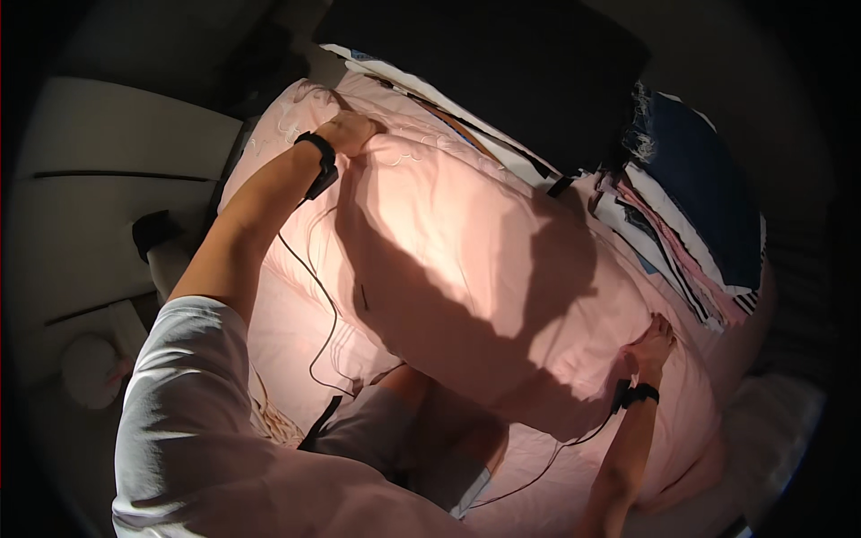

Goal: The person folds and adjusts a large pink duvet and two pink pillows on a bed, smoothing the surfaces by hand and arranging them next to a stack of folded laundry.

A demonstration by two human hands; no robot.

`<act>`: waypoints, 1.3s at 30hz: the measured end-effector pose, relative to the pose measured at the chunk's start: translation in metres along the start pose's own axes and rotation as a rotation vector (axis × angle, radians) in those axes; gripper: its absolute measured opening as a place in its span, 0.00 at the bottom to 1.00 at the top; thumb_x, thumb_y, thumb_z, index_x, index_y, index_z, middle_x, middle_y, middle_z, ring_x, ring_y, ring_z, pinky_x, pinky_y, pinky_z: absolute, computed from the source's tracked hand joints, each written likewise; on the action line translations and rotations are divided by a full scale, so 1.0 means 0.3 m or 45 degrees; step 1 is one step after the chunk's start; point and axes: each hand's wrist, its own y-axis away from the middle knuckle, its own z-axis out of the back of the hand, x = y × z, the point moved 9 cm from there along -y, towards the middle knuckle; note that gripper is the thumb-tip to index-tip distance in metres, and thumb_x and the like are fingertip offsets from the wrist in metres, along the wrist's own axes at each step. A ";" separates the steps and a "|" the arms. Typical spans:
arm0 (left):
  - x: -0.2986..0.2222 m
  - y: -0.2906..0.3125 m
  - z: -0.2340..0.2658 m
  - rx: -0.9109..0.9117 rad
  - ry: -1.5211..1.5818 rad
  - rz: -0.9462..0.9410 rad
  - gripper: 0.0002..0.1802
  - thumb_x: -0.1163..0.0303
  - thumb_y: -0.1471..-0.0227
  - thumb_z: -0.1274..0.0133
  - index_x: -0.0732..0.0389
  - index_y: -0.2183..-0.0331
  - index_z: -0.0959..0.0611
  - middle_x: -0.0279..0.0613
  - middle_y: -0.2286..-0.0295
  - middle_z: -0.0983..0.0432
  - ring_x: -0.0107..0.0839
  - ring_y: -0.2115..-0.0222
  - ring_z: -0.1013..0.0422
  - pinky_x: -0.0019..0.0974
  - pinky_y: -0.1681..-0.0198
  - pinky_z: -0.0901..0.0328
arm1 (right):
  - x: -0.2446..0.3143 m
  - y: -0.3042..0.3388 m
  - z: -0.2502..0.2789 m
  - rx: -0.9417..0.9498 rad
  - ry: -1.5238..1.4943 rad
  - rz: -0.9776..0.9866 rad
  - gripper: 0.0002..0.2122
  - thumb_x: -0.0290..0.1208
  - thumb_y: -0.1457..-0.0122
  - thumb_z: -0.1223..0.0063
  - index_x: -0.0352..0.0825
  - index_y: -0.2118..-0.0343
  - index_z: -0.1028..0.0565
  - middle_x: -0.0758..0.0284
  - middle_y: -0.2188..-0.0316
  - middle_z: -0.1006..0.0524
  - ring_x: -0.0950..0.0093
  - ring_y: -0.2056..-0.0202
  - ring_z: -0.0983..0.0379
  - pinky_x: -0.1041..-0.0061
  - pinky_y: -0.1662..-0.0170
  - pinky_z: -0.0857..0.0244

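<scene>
A pale pink quilt with light stitched outlines near its far left side spreads in front of me, puffy and partly folded over. My left hand is closed on its far left part, the arm stretched out. At the right, my right hand grips the quilt's edge, fingers curled into the cloth. Each wrist wears a black band with a small device, and thin cables run back from them toward me. Shadows fall across the middle of the quilt.
Behind the quilt lie stacked folded clothes, with a large black cloth on top. Farther right is another pile under a dark blue denim piece. Pale drawers stand at the left. My legs are below the quilt's near edge.
</scene>
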 end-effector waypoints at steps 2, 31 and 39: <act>0.033 0.051 -0.016 0.077 -0.157 0.086 0.25 0.65 0.66 0.31 0.59 0.60 0.15 0.48 0.66 0.18 0.46 0.61 0.23 0.45 0.56 0.30 | 0.024 -0.017 -0.008 -0.065 0.105 0.155 0.49 0.38 0.72 0.23 0.35 0.41 0.35 0.58 0.42 0.32 0.58 0.41 0.36 0.55 0.41 0.41; 0.062 1.099 0.042 -0.328 -0.263 0.707 0.13 0.70 0.45 0.54 0.63 0.68 0.15 0.45 0.59 0.20 0.41 0.51 0.28 0.39 0.45 0.34 | -0.930 0.178 -0.216 0.552 -0.003 0.618 0.45 0.61 0.54 0.37 0.29 0.41 0.35 0.49 0.43 0.32 0.52 0.45 0.33 0.59 0.44 0.36; -0.001 1.443 -0.063 -0.524 -0.264 0.748 0.22 0.72 0.43 0.55 0.65 0.48 0.23 0.49 0.44 0.32 0.44 0.39 0.41 0.37 0.37 0.42 | -1.009 0.415 -0.243 0.610 -0.007 0.252 0.40 0.58 0.49 0.43 0.27 0.42 0.35 0.48 0.45 0.30 0.54 0.46 0.33 0.61 0.48 0.36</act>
